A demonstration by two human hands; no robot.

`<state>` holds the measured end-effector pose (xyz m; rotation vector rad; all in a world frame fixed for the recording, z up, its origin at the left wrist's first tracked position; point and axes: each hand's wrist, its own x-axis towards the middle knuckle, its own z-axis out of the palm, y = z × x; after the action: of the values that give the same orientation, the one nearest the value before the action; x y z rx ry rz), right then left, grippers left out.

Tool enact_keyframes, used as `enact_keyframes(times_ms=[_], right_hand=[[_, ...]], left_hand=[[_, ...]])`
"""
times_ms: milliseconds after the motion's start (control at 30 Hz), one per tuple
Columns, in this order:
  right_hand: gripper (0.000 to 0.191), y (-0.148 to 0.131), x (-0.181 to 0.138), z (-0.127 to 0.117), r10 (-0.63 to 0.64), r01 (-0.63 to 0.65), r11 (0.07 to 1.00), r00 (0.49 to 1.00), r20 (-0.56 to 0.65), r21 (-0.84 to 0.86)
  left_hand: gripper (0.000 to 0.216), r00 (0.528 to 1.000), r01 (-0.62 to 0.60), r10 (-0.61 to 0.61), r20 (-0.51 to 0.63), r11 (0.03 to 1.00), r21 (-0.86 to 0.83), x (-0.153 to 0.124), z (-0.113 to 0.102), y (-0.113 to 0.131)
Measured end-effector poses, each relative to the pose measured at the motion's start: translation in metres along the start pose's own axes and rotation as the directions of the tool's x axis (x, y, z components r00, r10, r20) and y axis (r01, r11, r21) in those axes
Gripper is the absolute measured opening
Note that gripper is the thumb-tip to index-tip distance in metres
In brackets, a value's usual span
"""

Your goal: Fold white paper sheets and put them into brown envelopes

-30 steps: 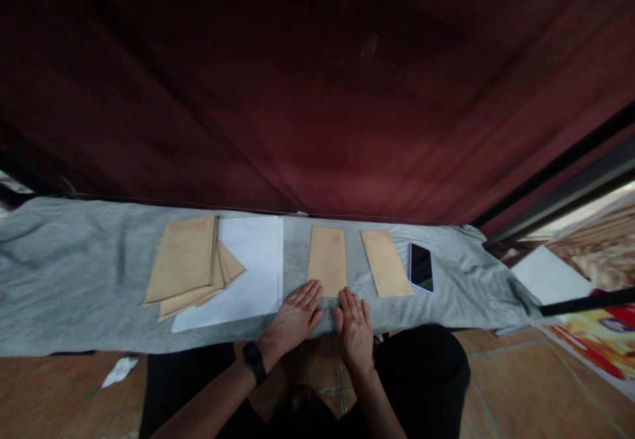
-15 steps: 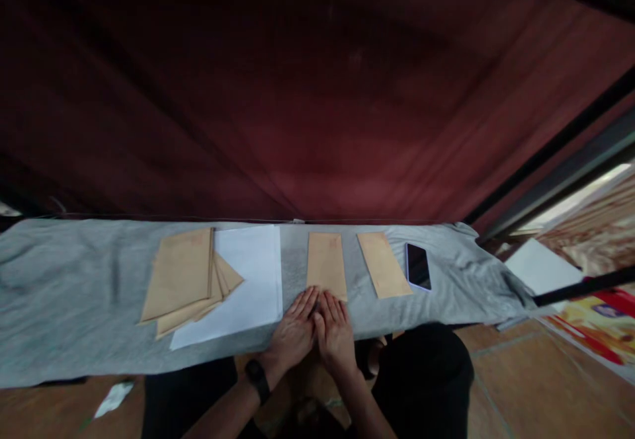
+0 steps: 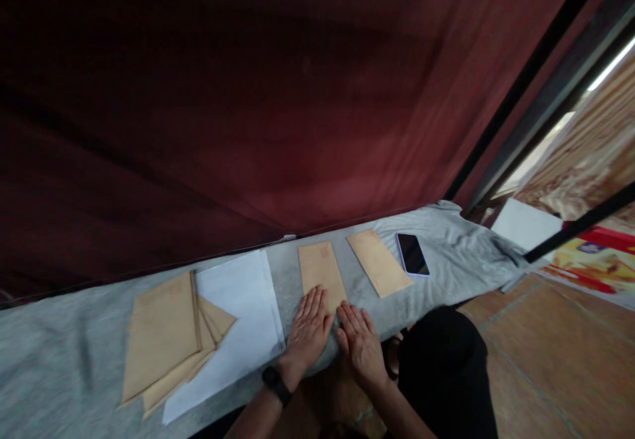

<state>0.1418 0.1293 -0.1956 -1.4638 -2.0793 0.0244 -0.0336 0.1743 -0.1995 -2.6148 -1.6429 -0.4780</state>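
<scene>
Spread flat, my left grip [image 3: 308, 330] covers the near-left corner of the middle envelope [image 3: 321, 267], which lies on grey cloth [image 3: 461, 247]; my right grip [image 3: 361, 345], fingers extended, sits at its near-right corner. I can't see inside any envelope. The stack [image 3: 161, 333] hides part of the paper [image 3: 243, 307].

Homelike interior, tiled floor [image 3: 560, 353], red backdrop [image 3: 278, 128]

The envelopes [image 3: 321, 267] look like smooth, matt paper, the sheets [image 3: 245, 300] at left likewise; the cloth [image 3: 461, 247] is wrinkled, matt fabric, the phone screen [image 3: 413, 254] glossy.
</scene>
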Motion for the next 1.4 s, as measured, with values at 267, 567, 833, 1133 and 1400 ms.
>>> enact_keyframes(times_ms=[267,567,833,1133,1400], right_hand=[[0.044,-0.005,0.005,-0.007,0.054,-0.055,0.998,0.998,0.028,0.016],[0.044,-0.004,0.006,-0.004,0.067,-0.068,0.998,0.997,0.032,0.008],[0.043,-0.006,0.008,-0.004,0.062,-0.062,0.998,0.998,0.0,-0.007],[0.045,-0.007,0.007,-0.004,0.068,-0.068,0.998,0.997,-0.039,0.006],[0.041,-0.007,0.007,-0.003,0.05,-0.049,0.999,0.997,-0.059,0.024]], left_hand=[[0.054,0.999,-0.002,0.0,0.039,0.999,0.052,0.1,0.007,-0.057],[0.053,0.98,-0.176,0.17,0.103,0.983,0.046,0.144,0.021,-0.071],[0.055,0.933,-0.316,0.318,0.167,0.948,-0.036,0.122,0.017,-0.052],[0.054,0.891,-0.394,0.408,0.2,0.913,-0.108,0.076,0.0,-0.034],[0.052,0.872,-0.434,0.447,0.2,0.894,-0.106,0.044,-0.012,-0.024]])
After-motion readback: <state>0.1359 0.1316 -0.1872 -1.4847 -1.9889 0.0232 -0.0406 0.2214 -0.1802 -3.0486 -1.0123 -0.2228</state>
